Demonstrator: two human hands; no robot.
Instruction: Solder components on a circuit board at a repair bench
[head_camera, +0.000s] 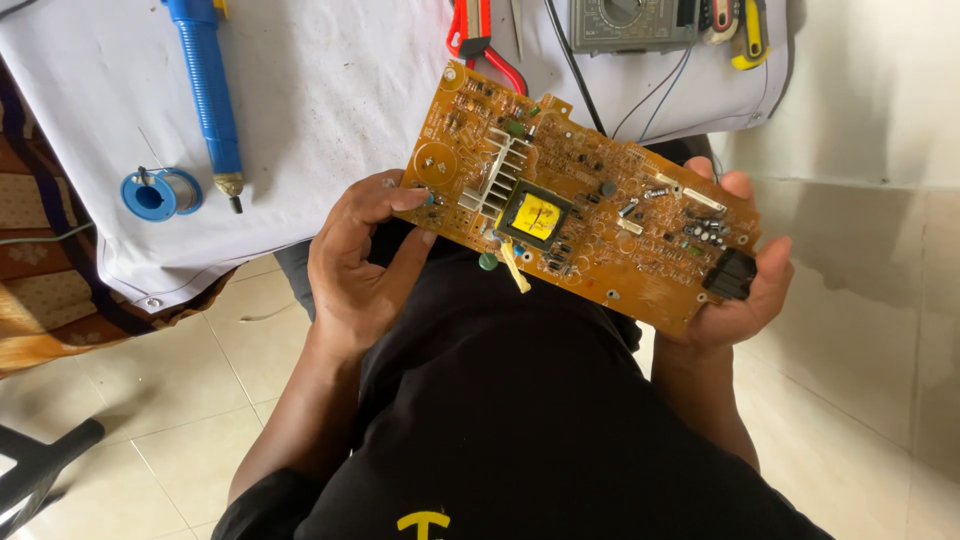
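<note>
Near the middle of the frame, above the person's lap in black cloth, one flat orange-brown printed circuit board (590, 200) with a yellow-topped transformer and a ribbed metal heat sink is held tilted, its high end toward the upper left. The left hand (360, 260) takes the board's left edge, fingers (400, 195) curled with the thumb reaching under the lower rim. The right hand (745, 290) cups the right end, fingers wrapped round the edge beside a black socket block.

The board looks stiff and light, yet fragile: its small upright parts would likely bend or snap if pressed, so the bare edges and corners seem the safest places to grip, as both hands now do.

Farther up lies a white cloth-covered tabletop (330, 90). On it, counted: one blue desoldering pump (210, 90) at upper left, one blue spool of solder wire (160, 193) beside its tip, one pair of red-handled pliers (480, 40), and one grey multimeter (630, 22) at the top edge, its leads trailing down.
</note>
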